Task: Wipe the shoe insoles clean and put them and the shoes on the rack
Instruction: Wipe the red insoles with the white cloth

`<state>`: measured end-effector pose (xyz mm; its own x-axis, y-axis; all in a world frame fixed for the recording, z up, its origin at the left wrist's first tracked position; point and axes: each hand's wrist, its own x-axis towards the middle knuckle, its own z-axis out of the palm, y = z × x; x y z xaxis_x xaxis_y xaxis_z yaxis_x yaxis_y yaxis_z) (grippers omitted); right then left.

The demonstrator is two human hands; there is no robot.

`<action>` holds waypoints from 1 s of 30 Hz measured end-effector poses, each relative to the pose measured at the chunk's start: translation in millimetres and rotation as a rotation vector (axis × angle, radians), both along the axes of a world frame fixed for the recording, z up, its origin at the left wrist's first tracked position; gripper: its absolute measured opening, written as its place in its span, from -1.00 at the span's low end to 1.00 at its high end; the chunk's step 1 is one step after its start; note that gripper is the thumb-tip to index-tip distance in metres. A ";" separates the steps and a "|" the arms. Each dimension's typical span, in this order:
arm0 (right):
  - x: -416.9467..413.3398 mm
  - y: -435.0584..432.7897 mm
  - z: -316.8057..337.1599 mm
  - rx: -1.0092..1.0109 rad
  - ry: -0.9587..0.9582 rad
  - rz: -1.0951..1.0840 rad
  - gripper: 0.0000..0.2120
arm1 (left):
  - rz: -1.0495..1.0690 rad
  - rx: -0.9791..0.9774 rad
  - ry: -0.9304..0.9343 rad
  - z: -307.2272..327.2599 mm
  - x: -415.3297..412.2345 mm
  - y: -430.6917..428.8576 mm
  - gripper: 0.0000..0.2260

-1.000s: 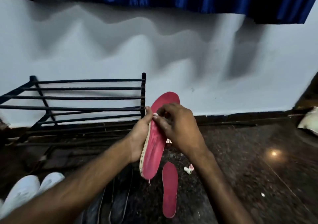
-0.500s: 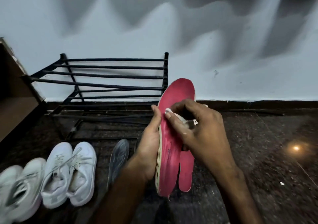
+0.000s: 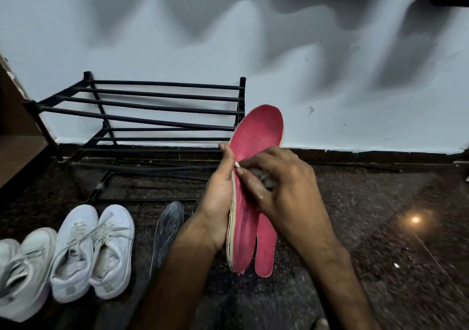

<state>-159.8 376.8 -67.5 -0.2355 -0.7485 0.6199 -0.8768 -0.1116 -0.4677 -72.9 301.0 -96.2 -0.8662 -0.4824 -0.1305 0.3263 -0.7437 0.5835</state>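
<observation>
My left hand point(image 3: 218, 203) grips a red insole point(image 3: 256, 137) by its left edge and holds it upright in front of me. My right hand point(image 3: 276, 185) presses a small white wipe point(image 3: 238, 164) against the insole's face, fingers closed on the wipe. A second red insole point(image 3: 265, 251) lies on the dark floor just behind the held one. A dark grey insole point(image 3: 167, 230) lies on the floor to the left. A pair of white sneakers point(image 3: 94, 251) stands at the lower left. The black metal rack point(image 3: 152, 116) stands against the wall, with nothing on its bars.
More white sneakers point(image 3: 20, 274) sit at the far left edge. A brown wooden panel point(image 3: 12, 137) rises left of the rack. The white wall point(image 3: 330, 76) runs behind, and the dark speckled floor point(image 3: 380, 203) stretches to the right with a light glare on it.
The view swung left and down a second ago, bringing the white sneakers and the whole rack into sight. My right hand has slid slightly down the held insole with the wipe.
</observation>
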 end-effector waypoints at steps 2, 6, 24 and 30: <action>-2.2 5.1 2.6 0.051 -0.007 0.093 -0.83 | -0.032 -0.035 -0.023 -1.0 2.7 -2.4 -0.19; -12.0 -0.9 10.6 0.029 0.022 0.016 -0.85 | -0.015 -0.089 -0.022 -5.9 -0.5 -1.0 -0.31; 10.0 -29.3 8.8 -0.020 0.008 0.020 -0.92 | 0.139 0.073 0.080 1.7 5.3 -8.0 -0.34; 21.7 -2.2 -4.9 0.052 -0.067 0.018 -0.96 | 0.079 0.007 0.030 1.1 4.9 -6.5 -0.22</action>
<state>-138.0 374.7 -72.5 -0.2613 -0.7840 0.5631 -0.8414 -0.1008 -0.5309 -68.1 294.5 -95.1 -0.8288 -0.5490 -0.1082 0.4018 -0.7186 0.5676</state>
